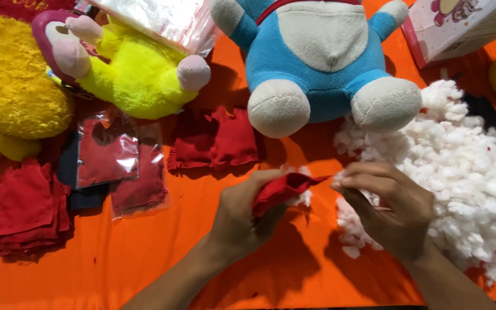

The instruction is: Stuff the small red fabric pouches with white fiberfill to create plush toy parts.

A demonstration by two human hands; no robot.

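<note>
- Your left hand (241,213) is closed around a small red fabric pouch (282,189), gripping it from below with the open end turned toward your right hand.
- Your right hand (383,206) is pinched narrow, fingertips (340,182) right at the pouch's mouth, with a bit of white stuffing between them (how much sits under the fingers can't be told).
- A tuft of white stuffing (302,198) shows just behind the pouch, touching it.
- To do this well, as I judge it: keep the mouth held wide with your left thumb, feed small pinches, and push each one deep before adding more, so the corners fill evenly and nothing spills out.
- The pile of white stuffing (466,172) lies just beside your right hand, toward the right edge of the orange cloth (144,258).
- Blue and white plush toy (322,57) sits at the far edge, its feet touching the pile.
- Flat red fabric pieces (216,140) lie mid-cloth, beyond your left hand.
- Clear bags with red fabric (121,163) lie further left; a stack of red cloth (24,209) sits near the left edge.
- Yellow-green plush (133,69) and a fuzzy yellow plush (7,86) are in the far left corner, a pink box (460,26) in the far right corner.
</note>
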